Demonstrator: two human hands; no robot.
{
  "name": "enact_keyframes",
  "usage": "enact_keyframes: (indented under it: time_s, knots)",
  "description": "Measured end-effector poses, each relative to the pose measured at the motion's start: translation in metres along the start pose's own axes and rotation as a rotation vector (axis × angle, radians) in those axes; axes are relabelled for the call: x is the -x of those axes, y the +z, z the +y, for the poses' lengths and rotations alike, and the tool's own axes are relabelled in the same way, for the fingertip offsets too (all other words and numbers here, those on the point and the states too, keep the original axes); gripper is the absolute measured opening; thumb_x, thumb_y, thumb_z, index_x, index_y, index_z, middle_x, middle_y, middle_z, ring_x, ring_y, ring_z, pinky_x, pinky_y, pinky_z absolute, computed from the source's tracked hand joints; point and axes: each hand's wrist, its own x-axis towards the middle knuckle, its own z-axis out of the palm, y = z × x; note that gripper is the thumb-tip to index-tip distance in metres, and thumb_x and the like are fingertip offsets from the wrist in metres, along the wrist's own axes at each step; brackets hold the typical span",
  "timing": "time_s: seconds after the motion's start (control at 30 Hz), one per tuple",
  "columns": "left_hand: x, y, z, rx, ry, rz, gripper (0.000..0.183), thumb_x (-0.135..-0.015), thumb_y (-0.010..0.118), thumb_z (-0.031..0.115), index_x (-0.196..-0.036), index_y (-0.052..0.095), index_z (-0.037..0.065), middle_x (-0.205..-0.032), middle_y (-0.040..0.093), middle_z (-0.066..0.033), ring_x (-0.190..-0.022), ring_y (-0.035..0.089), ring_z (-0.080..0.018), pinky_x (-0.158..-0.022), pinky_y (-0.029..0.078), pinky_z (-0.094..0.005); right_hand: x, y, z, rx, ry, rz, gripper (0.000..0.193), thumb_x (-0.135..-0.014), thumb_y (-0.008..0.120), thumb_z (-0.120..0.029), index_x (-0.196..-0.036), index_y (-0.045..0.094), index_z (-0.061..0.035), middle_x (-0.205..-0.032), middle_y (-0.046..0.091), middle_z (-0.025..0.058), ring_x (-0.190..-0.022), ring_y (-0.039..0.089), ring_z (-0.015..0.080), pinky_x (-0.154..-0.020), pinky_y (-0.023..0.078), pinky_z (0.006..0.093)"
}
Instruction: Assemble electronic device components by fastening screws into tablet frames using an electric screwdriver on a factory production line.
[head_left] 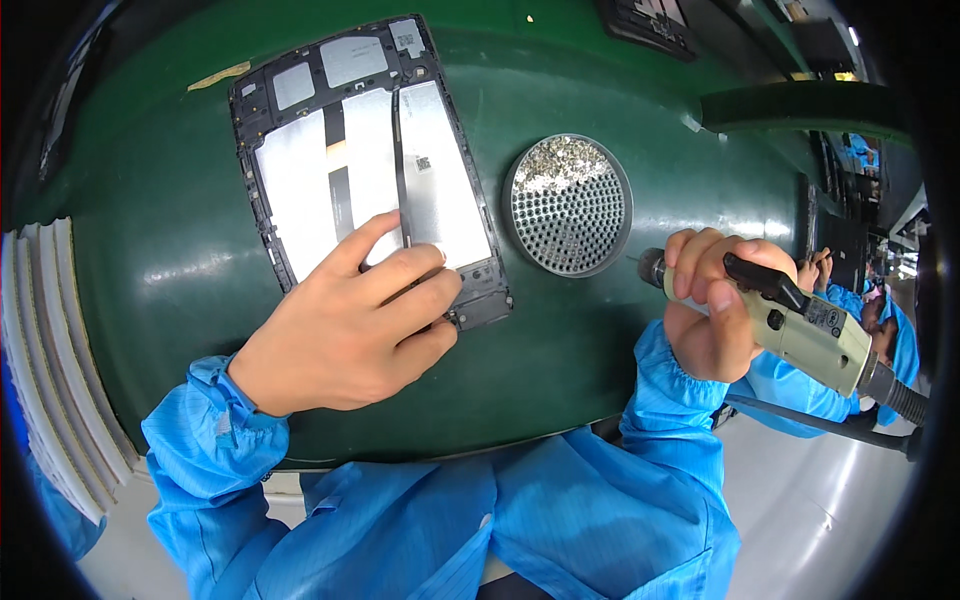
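An opened tablet (372, 150) with a black frame and silver battery panels lies on the green table. A thin black strip cable (399, 150) runs down its middle. My left hand (350, 325) rests on the tablet's lower part, fingers apart, with fingertips beside the strip's lower end. It hides some of the near edge. In my right hand (715, 295) is a pale green electric screwdriver (820, 340), gripped round its body. Its tip points left, above the table and apart from the tablet. Between the two hands, farther out, stands a round screw tray (568, 240) with many holes and loose silver screws (565, 160).
A stack of white trays (60, 350) stands at the left edge. Another dark device part (655, 25) lies at the far right. A yellowish strip (218, 77) is on the table left of the tablet. At right, a person in blue (900, 340) sits nearby.
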Motion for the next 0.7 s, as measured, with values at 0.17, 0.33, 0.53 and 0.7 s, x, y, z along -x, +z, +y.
enact_keyframes:
  time_s: [0.17, 0.33, 0.53, 0.7]
  knots:
    - [-0.001, -0.010, 0.008, -0.020, -0.086, -0.083, 0.016, -0.071, 0.074, 0.010, -0.086, 0.070, 0.011, -0.115, 0.059, -0.0157, -0.118, 0.054, -0.0338, -0.102, 0.042, -0.0549, -0.002, -0.009, 0.004, 0.030, -0.019, 0.041, 0.037, -0.083, 0.063, -0.004, -0.117, 0.049, -0.0014, -0.070, 0.054, 0.0102, -0.060, 0.053, 0.0199, -0.064, 0.047, 0.0399]
    - [0.025, -0.011, 0.034, -0.205, -0.234, -0.050, 0.039, -0.069, 0.077, 0.010, -0.107, 0.068, 0.009, -0.129, 0.053, -0.0194, -0.125, 0.049, -0.0398, -0.104, 0.040, -0.0560, -0.007, -0.022, 0.003, 0.158, 0.026, 0.237, 0.043, -0.084, 0.065, -0.011, -0.122, 0.050, 0.0009, -0.072, 0.057, 0.0109, -0.063, 0.055, 0.0201, -0.068, 0.048, 0.0390]
    - [0.016, -0.014, 0.008, -0.323, -0.360, 0.027, 0.042, -0.071, 0.077, 0.012, -0.110, 0.065, 0.006, -0.121, 0.057, -0.0184, -0.119, 0.054, -0.0398, -0.101, 0.042, -0.0545, -0.011, -0.031, 0.001, 0.046, 0.110, 0.310, 0.065, -0.080, 0.073, -0.022, -0.132, 0.042, 0.0021, -0.076, 0.058, 0.0101, -0.071, 0.058, 0.0208, -0.075, 0.048, 0.0397]
    - [-0.015, -0.020, -0.081, -0.577, -0.450, 0.231, 0.031, -0.083, 0.067, 0.009, -0.113, 0.064, 0.003, -0.115, 0.062, -0.0178, -0.113, 0.058, -0.0384, -0.097, 0.047, -0.0452, -0.007, -0.036, 0.005, 0.122, 0.091, 0.320, 0.059, -0.081, 0.068, -0.012, -0.132, 0.042, 0.0034, -0.081, 0.061, 0.0104, -0.075, 0.060, 0.0210, -0.077, 0.049, 0.0392]
